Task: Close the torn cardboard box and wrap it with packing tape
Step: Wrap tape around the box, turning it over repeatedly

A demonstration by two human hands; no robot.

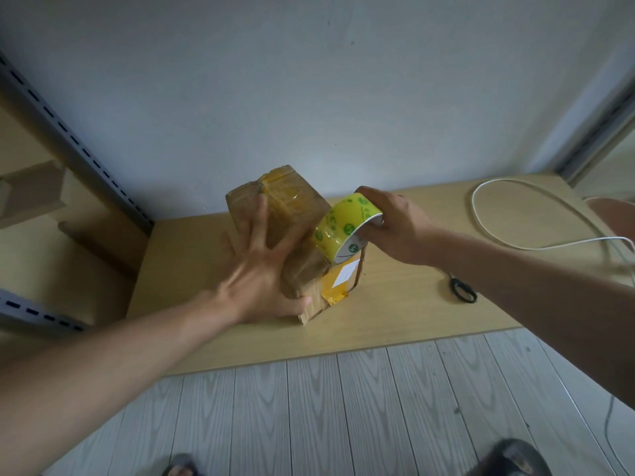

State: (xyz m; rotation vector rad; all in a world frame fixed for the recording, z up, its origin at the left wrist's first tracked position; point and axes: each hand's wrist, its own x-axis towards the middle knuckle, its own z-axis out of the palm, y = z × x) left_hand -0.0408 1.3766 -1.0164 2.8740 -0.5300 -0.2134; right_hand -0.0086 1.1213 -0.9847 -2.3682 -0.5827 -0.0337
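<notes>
A worn brown cardboard box (292,204), patched with yellowish tape, stands tilted on a low wooden table (412,304). My left hand (261,269) lies spread over its near face, fingers straight, thumb under the lower edge. My right hand (395,225) grips a yellow roll of packing tape (343,228) with green print, held against the box's right side. A white label (347,271) shows on the box below the roll.
Black scissors (462,288) lie on the table to the right of the box. A white cable (515,214) loops across the table's right part. Metal shelf uprights (68,139) and cardboard stand at the left. Grey plank floor lies in front.
</notes>
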